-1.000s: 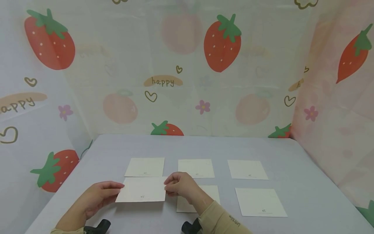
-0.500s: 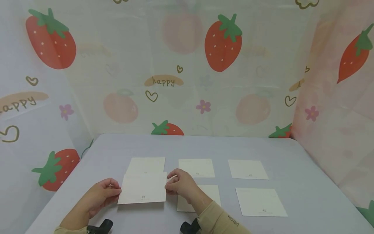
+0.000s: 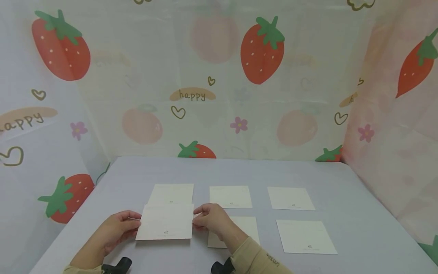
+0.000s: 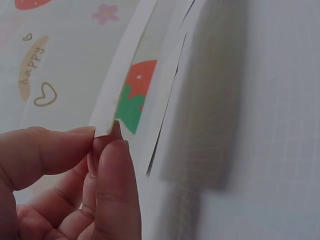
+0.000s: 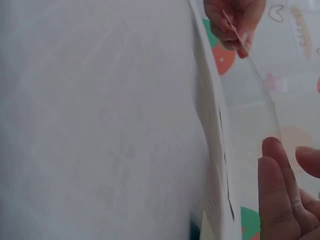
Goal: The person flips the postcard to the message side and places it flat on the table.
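My left hand (image 3: 116, 232) pinches the left edge of a cream-white card (image 3: 165, 220) between thumb and fingers. At the card's right edge is my right hand (image 3: 217, 222), its curled fingers (image 5: 274, 185) against the back of the card, as the right wrist view shows. The card is raised off the table, casting a shadow beneath it, and a small dark mark sits near its lower edge. In the head view it overlaps the near edge of another white card (image 3: 172, 193). Seen from the left wrist, the raised card (image 4: 125, 75) is nearly edge-on.
Two cards lie in the back row, one at centre (image 3: 230, 196) and one at right (image 3: 291, 198). In front are a card (image 3: 246, 228) partly behind my right hand and another card (image 3: 306, 236) on the right. Strawberry-print curtains (image 3: 212, 125) enclose the white table (image 3: 359, 213).
The held card tipped up to show more of its face and shifted slightly towards me, then settled a little lower and leftward. Both hands stay at its edges and shift slightly with it.
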A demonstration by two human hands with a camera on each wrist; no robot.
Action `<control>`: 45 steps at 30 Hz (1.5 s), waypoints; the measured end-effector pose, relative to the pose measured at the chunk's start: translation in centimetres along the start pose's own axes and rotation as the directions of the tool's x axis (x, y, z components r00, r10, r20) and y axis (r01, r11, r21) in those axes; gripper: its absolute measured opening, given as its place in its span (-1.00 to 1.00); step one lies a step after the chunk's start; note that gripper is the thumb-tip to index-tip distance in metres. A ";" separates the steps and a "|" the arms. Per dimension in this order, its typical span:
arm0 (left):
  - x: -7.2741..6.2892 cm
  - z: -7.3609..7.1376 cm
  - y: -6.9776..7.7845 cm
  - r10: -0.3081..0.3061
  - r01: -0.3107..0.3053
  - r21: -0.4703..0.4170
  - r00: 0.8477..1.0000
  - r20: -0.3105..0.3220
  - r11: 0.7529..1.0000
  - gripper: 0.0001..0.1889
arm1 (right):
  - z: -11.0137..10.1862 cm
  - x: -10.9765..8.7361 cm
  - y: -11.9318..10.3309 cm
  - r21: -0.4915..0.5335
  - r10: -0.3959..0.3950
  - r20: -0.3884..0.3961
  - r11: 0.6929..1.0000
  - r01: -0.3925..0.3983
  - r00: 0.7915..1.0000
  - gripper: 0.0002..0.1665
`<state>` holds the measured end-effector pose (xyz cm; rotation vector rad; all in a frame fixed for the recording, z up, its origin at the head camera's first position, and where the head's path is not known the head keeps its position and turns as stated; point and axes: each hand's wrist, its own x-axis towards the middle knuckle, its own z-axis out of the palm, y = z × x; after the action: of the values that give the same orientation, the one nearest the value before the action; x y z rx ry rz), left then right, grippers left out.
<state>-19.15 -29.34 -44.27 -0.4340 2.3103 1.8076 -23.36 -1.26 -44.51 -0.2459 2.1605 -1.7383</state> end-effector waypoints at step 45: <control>0.8 0.1 -0.4 -0.051 0.063 0.241 0.997 -0.056 0.969 -0.69 | -0.1 -0.1 0.4 0.019 0.083 0.106 0.996 -0.086 0.991 -0.73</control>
<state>-19.73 -29.48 -44.94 -0.5051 2.4839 1.4793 -23.25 -1.04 -44.82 -0.2308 2.0444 -1.6652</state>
